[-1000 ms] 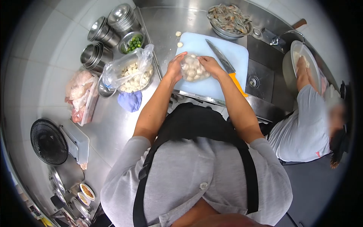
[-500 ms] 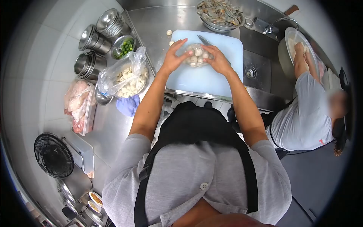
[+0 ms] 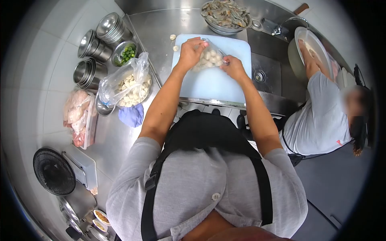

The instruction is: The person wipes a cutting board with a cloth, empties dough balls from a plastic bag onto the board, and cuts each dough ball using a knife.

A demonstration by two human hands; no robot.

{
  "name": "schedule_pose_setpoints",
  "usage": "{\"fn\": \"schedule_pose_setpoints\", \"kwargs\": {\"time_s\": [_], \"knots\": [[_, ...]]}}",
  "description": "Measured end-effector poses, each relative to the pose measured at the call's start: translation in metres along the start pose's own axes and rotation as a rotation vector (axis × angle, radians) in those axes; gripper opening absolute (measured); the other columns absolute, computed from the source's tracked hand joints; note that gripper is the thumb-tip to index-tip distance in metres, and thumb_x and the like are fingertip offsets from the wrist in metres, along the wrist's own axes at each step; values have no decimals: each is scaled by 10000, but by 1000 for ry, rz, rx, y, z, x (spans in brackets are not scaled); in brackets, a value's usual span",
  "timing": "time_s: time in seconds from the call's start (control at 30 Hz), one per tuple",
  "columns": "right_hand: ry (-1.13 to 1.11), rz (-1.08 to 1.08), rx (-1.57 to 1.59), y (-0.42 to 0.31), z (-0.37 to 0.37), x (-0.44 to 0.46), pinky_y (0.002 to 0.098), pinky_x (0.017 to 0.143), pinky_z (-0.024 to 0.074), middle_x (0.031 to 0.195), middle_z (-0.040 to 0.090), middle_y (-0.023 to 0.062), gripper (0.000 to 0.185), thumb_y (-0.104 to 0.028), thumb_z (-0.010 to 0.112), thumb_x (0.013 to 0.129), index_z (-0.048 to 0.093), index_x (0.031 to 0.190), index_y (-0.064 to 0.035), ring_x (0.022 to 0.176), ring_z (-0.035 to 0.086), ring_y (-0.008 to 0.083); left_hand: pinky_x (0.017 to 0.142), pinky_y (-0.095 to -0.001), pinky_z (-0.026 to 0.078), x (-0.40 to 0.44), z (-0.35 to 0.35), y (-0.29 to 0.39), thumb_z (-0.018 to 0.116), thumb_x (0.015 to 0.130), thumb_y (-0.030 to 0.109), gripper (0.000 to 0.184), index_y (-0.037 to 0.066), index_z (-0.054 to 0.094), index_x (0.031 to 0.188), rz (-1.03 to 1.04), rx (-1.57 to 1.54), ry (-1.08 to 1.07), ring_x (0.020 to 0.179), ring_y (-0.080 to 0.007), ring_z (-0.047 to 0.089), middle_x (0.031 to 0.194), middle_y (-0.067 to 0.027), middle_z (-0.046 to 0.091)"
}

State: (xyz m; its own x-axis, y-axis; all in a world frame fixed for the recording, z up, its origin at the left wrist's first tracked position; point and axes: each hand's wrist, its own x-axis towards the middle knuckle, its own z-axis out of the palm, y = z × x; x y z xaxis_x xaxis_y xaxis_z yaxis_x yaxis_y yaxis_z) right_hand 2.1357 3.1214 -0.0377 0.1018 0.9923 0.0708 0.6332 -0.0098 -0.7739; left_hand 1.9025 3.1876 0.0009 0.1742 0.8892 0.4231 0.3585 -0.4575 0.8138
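A clear plastic bag point(image 3: 211, 59) holding several round white balls is stretched between my hands over the light-blue cutting board point(image 3: 213, 86). My left hand point(image 3: 192, 52) pinches the bag's upper left edge. On the other side, my right hand point(image 3: 234, 67) grips its right edge with closed fingers. A narrow dark strip shows beside the right fingertips; whether it is part of the knife I cannot tell. Two small white pieces point(image 3: 173, 37) lie on the steel counter just left of the board.
A bowl of shrimp point(image 3: 226, 16) stands behind the board. To the right are a sink point(image 3: 260, 75) and a co-worker with hands in a large tub point(image 3: 298, 52). On the left sit a bag of white pieces point(image 3: 134, 86), green limes point(image 3: 128, 53), metal containers point(image 3: 89, 72) and a purple cloth point(image 3: 132, 115).
My hands went from cupping the bag on both sides to pinching its edges, and the bag now hangs stretched between them. The right hand is slightly lower.
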Motion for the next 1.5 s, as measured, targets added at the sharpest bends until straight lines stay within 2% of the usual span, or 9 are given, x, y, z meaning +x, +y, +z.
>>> {"fn": "schedule_pose_setpoints", "kwargs": {"time_s": [0.1, 0.3, 0.4, 0.5, 0.6, 0.83, 0.97, 1.13, 1.5], "knots": [[-82, 191, 44, -16, -5, 6, 385, 724, 576, 887, 752, 150, 172, -141, 811, 896, 758, 972, 4, 734, 716, 234, 911, -312, 544, 8, -15, 41, 772, 993, 291, 275, 35, 823, 1081, -295, -175, -142, 995, -161, 722, 1020, -98, 815], [60, -60, 442, -32, -6, 3, 349, 715, 579, 904, 760, 124, 192, -141, 793, 930, 764, 1021, 24, 754, 719, 192, 922, -298, 537, 17, -14, 36, 755, 1007, 269, 262, 30, 820, 1093, -204, -219, -268, 986, -145, 709, 1035, -87, 810], [70, -66, 298, -47, 6, 7, 326, 702, 584, 854, 760, 89, 166, -119, 754, 965, 761, 1030, 33, 768, 723, 159, 1096, -388, 480, -3, -16, 26, 818, 940, 354, 539, 23, 703, 1350, 71, -173, -198, 1280, -277, 633, 1361, -180, 698], [66, -71, 223, -29, 3, 23, 304, 681, 581, 838, 756, 74, 133, -88, 729, 973, 761, 1031, 27, 736, 715, 134, 1256, -547, 271, -73, -44, -26, 895, 783, 538, 1106, 32, 377, 1619, 49, 319, 44, 1524, -441, 347, 1654, -295, 348], [27, -48, 277, -33, -11, 14, 272, 661, 567, 798, 752, 71, 120, -38, 688, 972, 778, 1035, 8, 663, 688, 109, 1289, -592, 162, -128, -34, -23, 886, 759, 592, 1291, -17, 189, 1659, -104, 461, -108, 1607, -456, 158, 1708, -290, 210], [-37, -85, 184, -80, -29, 18, 283, 679, 568, 829, 753, 74, 148, -51, 685, 968, 787, 1059, 4, 709, 691, 113, 1270, -660, 120, -101, -2, -15, 861, 813, 535, 1234, -38, 167, 1658, 21, 123, 252, 1596, -513, 130, 1697, -347, 174], [59, -164, 195, -81, -39, 15, 279, 673, 551, 821, 743, 72, 156, -40, 676, 959, 785, 1063, -3, 700, 675, 113, 1269, -640, 165, -152, -18, 16, 944, 732, 489, 1322, -24, 163, 1668, -227, 527, -75, 1567, -575, 138, 1681, -397, 148], [67, -195, 142, -86, -52, 16, 277, 670, 525, 850, 738, 54, 178, -38, 674, 947, 796, 1076, -27, 699, 632, 108, 1255, -683, 154, -109, 24, -12, 958, 627, 594, 1406, -7, 207, 1653, -29, 410, 28, 1561, -586, 130, 1676, -400, 144], [123, -242, 169, -106, -81, 15, 272, 677, 504, 851, 696, 37, 174, -56, 693, 947, 806, 1078, -60, 727, 613, 105, 1233, -717, 152, -110, 35, 4, 954, 614, 634, 1374, 81, 268, 1668, -192, 570, 14, 1570, -549, 117, 1700, -328, 154]]}}
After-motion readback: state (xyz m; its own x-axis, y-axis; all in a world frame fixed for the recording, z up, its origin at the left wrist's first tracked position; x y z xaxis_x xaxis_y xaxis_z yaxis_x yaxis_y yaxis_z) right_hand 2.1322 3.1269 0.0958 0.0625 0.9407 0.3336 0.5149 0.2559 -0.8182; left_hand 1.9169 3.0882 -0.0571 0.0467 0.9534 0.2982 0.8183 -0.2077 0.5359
